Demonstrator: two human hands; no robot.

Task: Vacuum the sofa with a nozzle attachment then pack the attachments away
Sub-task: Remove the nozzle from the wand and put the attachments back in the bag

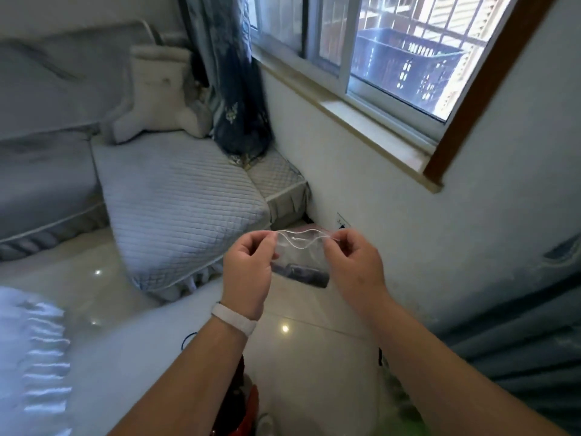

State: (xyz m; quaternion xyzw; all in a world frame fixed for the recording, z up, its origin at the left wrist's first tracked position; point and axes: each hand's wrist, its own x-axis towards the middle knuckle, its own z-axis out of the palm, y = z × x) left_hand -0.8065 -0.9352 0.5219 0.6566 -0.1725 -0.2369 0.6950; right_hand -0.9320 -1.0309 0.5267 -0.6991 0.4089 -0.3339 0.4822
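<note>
A clear plastic zip bag [300,251] hangs in front of me above the tiled floor. Dark attachments [303,273] lie in its bottom. My left hand [248,272] pinches the bag's top left corner, and my right hand [352,262] pinches the top right corner. The bag's mouth between them looks wavy and slightly parted. The grey quilted sofa [176,199] stands to the left, apart from both hands. No vacuum body is plainly in view.
A white cushion [160,92] and a dark blue curtain [232,77] sit at the sofa's far end. The window sill [361,127] juts from the wall on the right. Blue fabric [518,335] lies lower right, white ruffled fabric [37,357] lower left, something red [248,401] below.
</note>
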